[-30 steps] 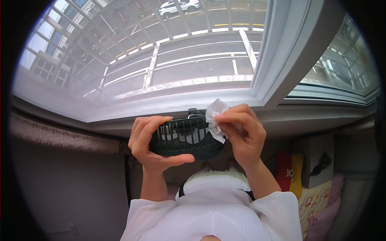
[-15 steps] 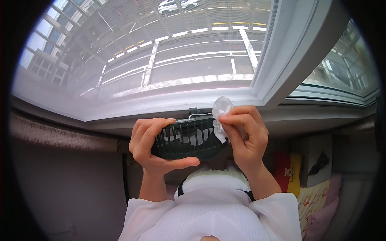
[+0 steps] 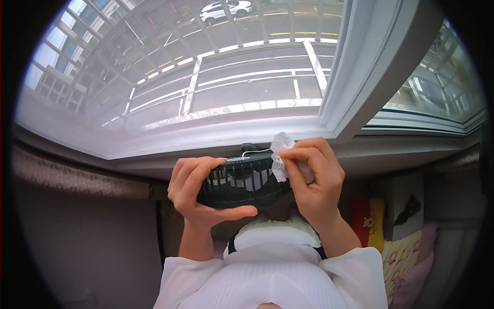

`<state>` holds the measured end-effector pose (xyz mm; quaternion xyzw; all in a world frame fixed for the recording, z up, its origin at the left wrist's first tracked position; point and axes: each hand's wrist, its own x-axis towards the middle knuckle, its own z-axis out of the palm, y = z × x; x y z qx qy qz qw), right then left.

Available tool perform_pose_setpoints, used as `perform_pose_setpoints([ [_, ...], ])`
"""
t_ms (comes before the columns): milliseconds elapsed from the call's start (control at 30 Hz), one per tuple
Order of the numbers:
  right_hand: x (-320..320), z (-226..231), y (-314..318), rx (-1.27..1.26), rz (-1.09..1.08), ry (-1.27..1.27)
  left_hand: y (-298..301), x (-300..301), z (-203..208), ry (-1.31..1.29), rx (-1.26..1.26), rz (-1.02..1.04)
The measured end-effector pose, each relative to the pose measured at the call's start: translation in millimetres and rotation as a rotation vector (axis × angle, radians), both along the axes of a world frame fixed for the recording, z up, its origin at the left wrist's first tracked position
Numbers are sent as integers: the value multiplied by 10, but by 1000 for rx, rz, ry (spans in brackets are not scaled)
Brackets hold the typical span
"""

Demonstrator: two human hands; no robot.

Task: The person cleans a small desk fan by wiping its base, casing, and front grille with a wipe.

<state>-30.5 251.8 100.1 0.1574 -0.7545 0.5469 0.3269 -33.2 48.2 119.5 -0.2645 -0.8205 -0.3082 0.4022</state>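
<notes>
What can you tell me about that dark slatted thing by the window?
The dark green slatted cage looks like plastic, with a curved outline and narrow upright openings through which pale shapes show. A pale spoked patch marks its upper side. It is held up between the person's body and the window. The left hand grips its left end, thumb along the lower edge. The right hand pinches white tissue at its right end; contact is unclear.

The hands (image 3: 193,191) support a green slatted casing (image 3: 236,198) and crumpled white tissue (image 3: 282,142).
</notes>
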Motion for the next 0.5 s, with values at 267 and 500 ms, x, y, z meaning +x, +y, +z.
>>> perform_pose_setpoints([
  [267, -74, -151, 76, -495, 3, -21, -25, 16, -53, -21, -16, 26],
  [500, 250, -243, -55, -84, 75, 72, 3, -55, 15, -5, -4, 10],
])
